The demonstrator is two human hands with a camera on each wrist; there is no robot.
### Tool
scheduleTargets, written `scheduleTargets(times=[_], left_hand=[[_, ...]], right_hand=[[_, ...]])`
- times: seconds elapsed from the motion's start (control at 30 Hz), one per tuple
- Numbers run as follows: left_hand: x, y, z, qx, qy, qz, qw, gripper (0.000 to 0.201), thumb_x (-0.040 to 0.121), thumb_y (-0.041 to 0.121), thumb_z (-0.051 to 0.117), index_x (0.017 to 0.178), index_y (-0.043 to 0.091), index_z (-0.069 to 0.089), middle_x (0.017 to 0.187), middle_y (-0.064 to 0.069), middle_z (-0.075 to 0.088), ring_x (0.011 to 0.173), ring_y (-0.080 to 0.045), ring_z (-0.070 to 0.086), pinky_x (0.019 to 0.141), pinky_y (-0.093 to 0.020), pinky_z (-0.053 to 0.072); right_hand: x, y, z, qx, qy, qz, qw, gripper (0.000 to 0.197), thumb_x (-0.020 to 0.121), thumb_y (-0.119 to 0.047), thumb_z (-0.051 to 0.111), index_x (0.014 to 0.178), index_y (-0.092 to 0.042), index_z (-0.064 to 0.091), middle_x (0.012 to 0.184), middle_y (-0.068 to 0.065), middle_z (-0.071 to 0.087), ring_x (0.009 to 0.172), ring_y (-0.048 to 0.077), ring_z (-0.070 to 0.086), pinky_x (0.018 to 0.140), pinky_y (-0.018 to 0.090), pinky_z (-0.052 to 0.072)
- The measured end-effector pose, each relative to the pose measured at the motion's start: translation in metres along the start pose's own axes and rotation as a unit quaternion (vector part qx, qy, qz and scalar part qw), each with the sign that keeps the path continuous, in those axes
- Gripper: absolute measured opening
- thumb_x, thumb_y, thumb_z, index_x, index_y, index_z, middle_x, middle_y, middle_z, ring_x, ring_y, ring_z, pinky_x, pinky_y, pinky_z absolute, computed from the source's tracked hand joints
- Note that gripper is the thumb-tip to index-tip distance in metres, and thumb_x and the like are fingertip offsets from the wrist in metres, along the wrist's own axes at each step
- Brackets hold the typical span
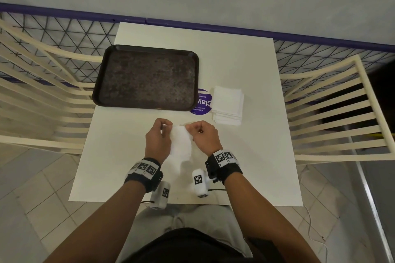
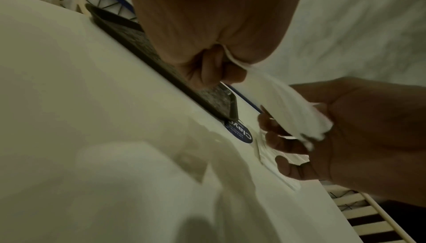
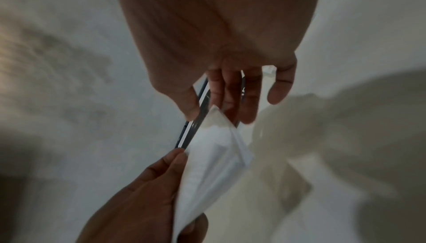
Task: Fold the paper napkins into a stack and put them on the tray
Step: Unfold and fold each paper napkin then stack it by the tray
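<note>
2 hands (image 1: 181,134) pinch 1 napkin (image 1: 181,142), fingertips hidden.

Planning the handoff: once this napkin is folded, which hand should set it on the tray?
Left, probably. The tray lies ahead on that side, nearer the left hand than the right hand; both pinch the napkin.

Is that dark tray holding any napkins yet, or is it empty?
Empty: the tray shows only its bare speckled surface. The napkin stack sits on the table beside it.

White table (image 1: 245,66) with a purple round sticker (image 1: 203,102); cream slatted chairs (image 1: 333,113) at both sides
</note>
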State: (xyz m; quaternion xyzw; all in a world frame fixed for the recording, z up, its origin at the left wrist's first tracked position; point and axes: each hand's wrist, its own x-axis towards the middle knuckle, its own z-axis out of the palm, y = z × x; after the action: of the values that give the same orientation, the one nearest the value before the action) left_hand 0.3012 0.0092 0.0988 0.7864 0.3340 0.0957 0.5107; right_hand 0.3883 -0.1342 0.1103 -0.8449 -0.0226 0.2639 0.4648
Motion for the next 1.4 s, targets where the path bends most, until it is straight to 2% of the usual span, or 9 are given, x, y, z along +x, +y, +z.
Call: scheduleTargets(times=[0.13, 0.23, 0.33, 0.5, 0.6, 0.77, 1.07, 1.27, 1.4], left_hand=[[0.003, 0.015, 0.010, -0.017, 0.019, 0.010, 1.000, 0.009, 0.107, 0.014, 0.054, 0.111, 0.016, 0.062, 0.104, 0.003, 0.066, 0.093, -0.016, 0.060, 0.082, -0.024, 0.044], [0.006, 0.021, 0.018, -0.032, 0.010, -0.003, 0.999, 0.013, 0.108, 0.028, 0.052, 0.117, 0.021, 0.060, 0.099, 0.008, 0.065, 0.080, -0.010, 0.063, 0.068, -0.022, 0.049], [0.005, 0.021, 0.023, -0.031, -0.058, -0.051, 0.997, 0.019, 0.109, 0.036, 0.049, 0.115, 0.022, 0.060, 0.092, 0.004, 0.070, 0.061, -0.022, 0.067, 0.054, -0.020, 0.051], [-0.008, -0.004, 0.027, 0.007, -0.158, -0.083, 0.984, 0.015, 0.107, 0.021, 0.054, 0.104, 0.018, 0.068, 0.089, 0.000, 0.075, 0.072, -0.026, 0.071, 0.059, -0.018, 0.052], [-0.013, -0.013, 0.028, 0.029, -0.183, -0.108, 0.977, 0.015, 0.106, 0.016, 0.054, 0.101, 0.019, 0.069, 0.088, -0.001, 0.075, 0.071, -0.022, 0.071, 0.064, -0.025, 0.054], [-0.010, -0.016, 0.032, 0.054, -0.179, -0.132, 0.974, 0.016, 0.105, 0.013, 0.054, 0.104, 0.016, 0.070, 0.088, -0.001, 0.076, 0.073, -0.021, 0.072, 0.056, -0.013, 0.050], [0.028, 0.017, 0.061, 0.073, -0.151, -0.131, 0.977, 0.016, 0.106, 0.030, 0.055, 0.109, 0.020, 0.067, 0.094, 0.003, 0.075, 0.085, -0.022, 0.074, 0.088, -0.041, 0.060], [0.075, 0.062, 0.104, 0.105, -0.138, -0.099, 0.980, 0.050, 0.104, 0.049, 0.054, 0.136, 0.012, 0.061, 0.128, -0.005, 0.070, 0.117, -0.025, 0.064, 0.107, -0.042, 0.049], [0.095, 0.083, 0.133, 0.099, -0.178, -0.150, 0.967, 0.048, 0.099, 0.054, 0.061, 0.114, 0.009, 0.065, 0.107, -0.001, 0.067, 0.103, -0.025, 0.063, 0.099, -0.040, 0.051]], right_hand=[[0.001, -0.001, -0.011, -0.088, -0.046, -0.010, 0.995, 0.023, 0.092, -0.032, 0.067, 0.095, -0.009, 0.068, 0.088, 0.006, 0.073, 0.086, 0.023, 0.067, 0.083, 0.032, 0.049], [0.010, -0.009, -0.033, -0.087, -0.017, -0.024, 0.996, 0.016, 0.093, -0.024, 0.067, 0.093, -0.008, 0.069, 0.089, 0.007, 0.072, 0.085, 0.022, 0.065, 0.077, 0.026, 0.044], [0.034, -0.016, -0.064, -0.069, 0.037, -0.021, 0.997, 0.013, 0.094, -0.023, 0.066, 0.098, -0.011, 0.070, 0.091, 0.002, 0.070, 0.084, 0.018, 0.061, 0.077, 0.022, 0.039], [0.086, -0.018, -0.119, -0.111, 0.107, 0.009, 0.988, 0.027, 0.096, -0.027, 0.063, 0.116, -0.010, 0.070, 0.109, 0.004, 0.072, 0.100, 0.019, 0.063, 0.082, 0.015, 0.035], [0.109, -0.008, -0.137, -0.143, 0.121, 0.036, 0.982, 0.027, 0.096, -0.026, 0.063, 0.115, -0.009, 0.071, 0.112, 0.007, 0.073, 0.109, 0.025, 0.064, 0.085, 0.017, 0.037], [0.132, 0.015, -0.146, -0.130, 0.142, 0.098, 0.976, 0.029, 0.092, -0.034, 0.065, 0.114, -0.016, 0.066, 0.120, 0.007, 0.069, 0.118, 0.029, 0.060, 0.093, 0.030, 0.045], [0.155, 0.043, -0.127, -0.086, 0.036, 0.259, 0.961, 0.131, 0.036, -0.083, 0.060, 0.146, -0.014, 0.045, 0.146, 0.011, 0.051, 0.132, 0.036, 0.051, 0.109, 0.050, 0.044], [0.147, 0.033, -0.117, -0.168, -0.005, 0.224, 0.960, 0.099, 0.057, -0.077, 0.061, 0.134, -0.015, 0.061, 0.137, 0.010, 0.060, 0.126, 0.035, 0.055, 0.108, 0.046, 0.044], [0.143, 0.033, -0.119, -0.132, 0.001, 0.229, 0.964, 0.093, 0.060, -0.072, 0.069, 0.132, -0.015, 0.060, 0.137, 0.009, 0.061, 0.126, 0.034, 0.056, 0.108, 0.048, 0.044]])
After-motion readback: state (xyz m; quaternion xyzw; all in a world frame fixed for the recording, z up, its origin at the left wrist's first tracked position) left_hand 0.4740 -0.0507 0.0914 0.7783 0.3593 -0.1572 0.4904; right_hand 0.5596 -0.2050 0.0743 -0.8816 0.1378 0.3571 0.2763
